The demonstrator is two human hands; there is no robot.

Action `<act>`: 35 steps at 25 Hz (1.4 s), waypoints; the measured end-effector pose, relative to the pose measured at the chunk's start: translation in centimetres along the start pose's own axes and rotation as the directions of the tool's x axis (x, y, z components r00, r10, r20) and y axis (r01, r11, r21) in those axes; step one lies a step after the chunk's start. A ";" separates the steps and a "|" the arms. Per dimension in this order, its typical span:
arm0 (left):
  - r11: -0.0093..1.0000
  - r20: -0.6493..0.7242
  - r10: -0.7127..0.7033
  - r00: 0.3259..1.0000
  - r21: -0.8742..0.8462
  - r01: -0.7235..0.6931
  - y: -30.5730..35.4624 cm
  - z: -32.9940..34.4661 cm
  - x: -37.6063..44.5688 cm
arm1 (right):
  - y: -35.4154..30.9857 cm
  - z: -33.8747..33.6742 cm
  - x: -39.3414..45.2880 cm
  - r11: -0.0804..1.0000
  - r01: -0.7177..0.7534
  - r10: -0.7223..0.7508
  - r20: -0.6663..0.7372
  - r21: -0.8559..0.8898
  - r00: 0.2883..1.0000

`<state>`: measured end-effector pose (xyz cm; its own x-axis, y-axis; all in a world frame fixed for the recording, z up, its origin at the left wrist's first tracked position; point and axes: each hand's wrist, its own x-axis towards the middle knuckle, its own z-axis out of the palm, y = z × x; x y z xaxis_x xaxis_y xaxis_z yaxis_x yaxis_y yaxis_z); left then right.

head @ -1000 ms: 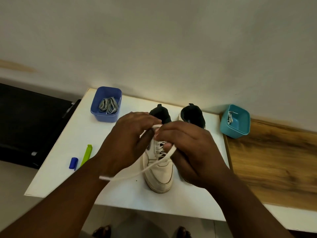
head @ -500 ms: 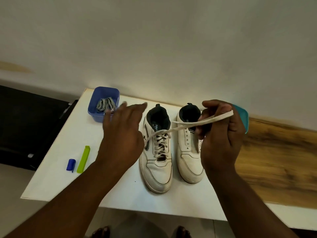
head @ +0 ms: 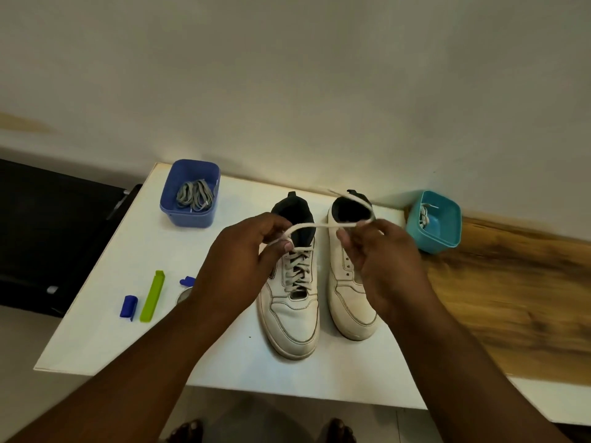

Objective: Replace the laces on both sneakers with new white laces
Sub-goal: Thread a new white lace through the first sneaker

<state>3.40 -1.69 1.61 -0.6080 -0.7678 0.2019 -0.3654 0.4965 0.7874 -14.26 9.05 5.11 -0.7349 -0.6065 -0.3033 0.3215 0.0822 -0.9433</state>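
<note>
Left hand [head: 243, 254]: pinches one lace [head: 319, 226] end above the left sneaker [head: 292, 302].
Right hand [head: 380, 257]: pinches the other end, lace taut between.
Risk: uneven pull could slip an end or loosen the crossings.
Right sneaker [head: 350, 282]: unlaced.
Worktop [head: 224, 356]: white, two tubs, wood beside.

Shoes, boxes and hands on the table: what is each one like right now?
left sneaker: laced
right sneaker: no lace
white lace: stretched between both hands
left hand: pinching lace
right hand: pinching lace
blue box: holds grey laces
teal box: holds a lace
</note>
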 end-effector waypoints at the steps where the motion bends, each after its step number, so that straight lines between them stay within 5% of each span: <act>1: 0.999 0.000 -0.031 1.000 -0.032 0.031 0.0 0.0 0.0 | 0.7 -0.4 0.3 0.977 -0.044 0.042 -0.011 -0.210 0.999; 3: 0.995 -0.004 -0.071 0.997 -0.071 0.071 0.2 0.1 0.1 | 1.6 -0.2 -0.7 0.792 0.150 -0.188 -0.003 -0.592 0.982; 5: 0.995 -0.003 -0.074 0.997 -0.074 0.074 0.4 0.2 0.1 | 1.8 0.7 -1.7 0.470 0.514 -0.486 0.275 -0.717 0.830; 8: 0.997 0.010 -0.047 0.999 -0.063 0.047 0.6 0.0 -0.1 | 3.5 1.7 -1.9 0.242 0.735 -0.414 0.618 -0.633 0.668; 18: 1.000 0.093 0.003 0.996 0.024 -0.006 -0.4 0.9 0.0 | 5.3 1.1 -0.1 0.388 0.634 -0.375 0.514 -0.668 0.771; 22: 0.986 0.076 -0.104 0.992 -0.124 0.113 -0.5 0.8 0.4 | 5.3 1.5 -0.7 0.519 0.574 -0.298 0.495 -0.634 0.816; 28: 0.888 0.151 -0.201 0.968 -0.388 0.245 0.9 1.0 0.2 | 5.2 1.6 -1.1 0.353 0.618 -0.498 0.418 -0.702 0.759; 33: 0.930 0.082 -0.188 0.979 -0.306 0.204 0.5 0.5 0.4 | 3.9 1.2 -1.2 0.247 0.655 -0.573 0.438 -0.714 0.693; 35: 0.952 0.043 -0.185 0.982 -0.240 0.190 0.1 0.1 0.4 | 3.0 0.7 -1.2 0.329 0.619 -0.562 0.379 -0.714 0.735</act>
<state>3.04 -1.86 1.70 -0.5597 -0.8282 0.0277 -0.2943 0.2299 0.9277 -11.96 9.45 2.77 -0.4950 -0.7917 0.3581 -0.7751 0.2160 -0.5938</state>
